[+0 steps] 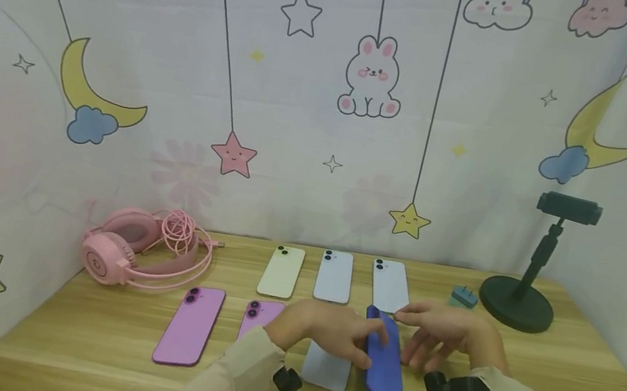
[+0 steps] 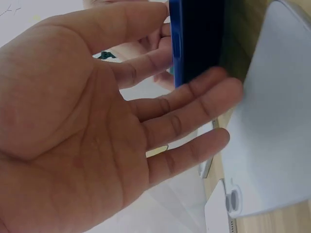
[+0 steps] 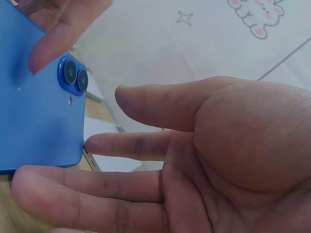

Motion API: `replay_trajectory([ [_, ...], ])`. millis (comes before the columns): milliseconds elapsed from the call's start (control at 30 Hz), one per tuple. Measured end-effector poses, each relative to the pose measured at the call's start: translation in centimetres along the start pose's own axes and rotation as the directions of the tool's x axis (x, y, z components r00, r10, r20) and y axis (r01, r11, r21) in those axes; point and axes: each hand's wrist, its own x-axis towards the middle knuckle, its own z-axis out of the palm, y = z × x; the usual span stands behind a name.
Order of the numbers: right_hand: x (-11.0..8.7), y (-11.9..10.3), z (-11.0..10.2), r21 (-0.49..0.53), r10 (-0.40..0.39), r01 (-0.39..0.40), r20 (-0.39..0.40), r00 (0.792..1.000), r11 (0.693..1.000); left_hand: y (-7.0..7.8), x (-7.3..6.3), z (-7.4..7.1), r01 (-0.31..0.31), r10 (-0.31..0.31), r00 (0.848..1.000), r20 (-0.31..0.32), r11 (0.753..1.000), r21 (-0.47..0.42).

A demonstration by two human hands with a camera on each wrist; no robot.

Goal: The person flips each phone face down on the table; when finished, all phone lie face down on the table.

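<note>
A blue phone (image 1: 386, 371) with two camera lenses (image 3: 70, 73) on its back stands tilted on its long edge, raised off the table. My left hand (image 1: 329, 329) pinches it between thumb and fingers along the left side. Beside its far right end is my right hand (image 1: 454, 334), fingers extended; the right wrist view shows the fingertips close to the phone's end, and I cannot tell whether they touch. Under the left hand lies a pale grey phone (image 1: 325, 370), partly covered. Left of it, a purple phone (image 1: 260, 317) is half hidden behind my left wrist.
Another purple phone (image 1: 189, 326) lies at front left. Behind are a pale yellow phone (image 1: 281, 272) and two white phones (image 1: 334, 277) in a row. Pink headphones (image 1: 106, 258) with coiled cable sit at back left, a plug adapter (image 1: 464, 297) and black stand (image 1: 521, 303) at back right.
</note>
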Motion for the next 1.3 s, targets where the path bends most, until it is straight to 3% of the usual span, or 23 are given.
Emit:
replay_trajectory([
  [700, -0.3, 0.4, -0.7, -0.034, -0.01, 0.009, -0.033, 0.999, 0.999, 0.2, 1.0, 1.0, 0.027, -0.027, 1.0, -0.002, 0.996, 0.088],
  [1300, -0.4, 0.9, -1.3, -0.031, -0.008, 0.006, -0.048, 0.999, 0.999, 0.5, 1.1, 1.2, 0.04, -0.041, 0.999, 0.026, 0.998, 0.053],
])
